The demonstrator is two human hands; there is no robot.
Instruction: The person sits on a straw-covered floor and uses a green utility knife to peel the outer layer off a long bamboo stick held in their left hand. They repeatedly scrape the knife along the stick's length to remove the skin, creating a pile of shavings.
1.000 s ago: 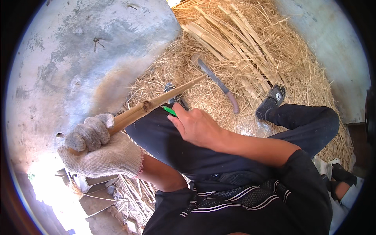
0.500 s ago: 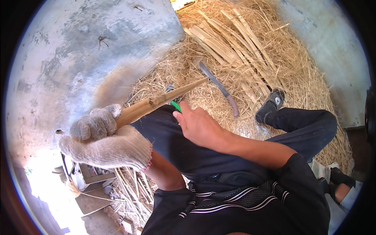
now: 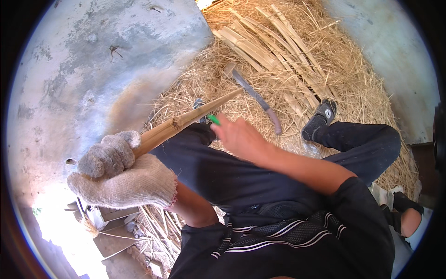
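My left hand (image 3: 123,172), in a thick grey-white knit glove, is closed around the near end of a split bamboo strip (image 3: 188,119). The strip slants up and away to the right, tapering to a narrow far end, with a node along its length. My bare right hand (image 3: 241,139) is closed on a green-handled tool (image 3: 213,119), held against or just beside the strip's lower edge. The tool's working end is hidden or too small to make out, and the right hand is slightly blurred.
A machete (image 3: 257,98) with a curved handle lies on straw (image 3: 195,79) beyond the strip. Several split bamboo strips (image 3: 283,51) are piled at the back. A plastered wall (image 3: 93,69) rises on the left. My shod foot (image 3: 323,116) rests right; another person's leg (image 3: 411,221) shows lower right.
My right hand and the green-handled tool have shifted slightly up and to the right. The left hand still grips the bamboo strip, which has tilted a little.
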